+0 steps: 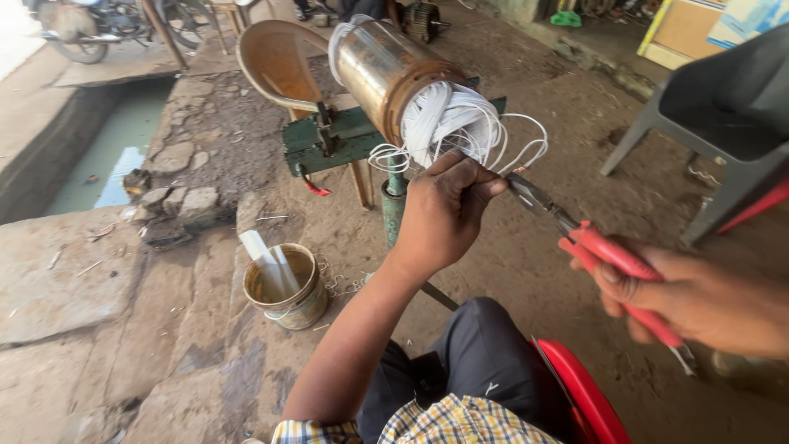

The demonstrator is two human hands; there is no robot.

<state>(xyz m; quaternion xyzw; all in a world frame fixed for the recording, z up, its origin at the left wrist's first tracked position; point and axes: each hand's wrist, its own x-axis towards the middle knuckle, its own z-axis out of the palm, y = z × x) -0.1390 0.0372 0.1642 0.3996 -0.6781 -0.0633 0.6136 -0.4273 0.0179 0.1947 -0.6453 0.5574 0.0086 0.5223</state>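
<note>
At the motor's white wire bundle, left hand (right hand gripping red pliers).

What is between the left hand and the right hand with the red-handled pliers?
In the head view, only the pliers' grey metal nose spans from the right hand to the left hand; below is bare dirt ground.

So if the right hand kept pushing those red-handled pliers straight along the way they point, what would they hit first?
Most likely the left hand: the tip of the pliers, held in the right hand, points at its fingers. Just beyond is the bundle of white wires. Depth is hard to judge.
</note>
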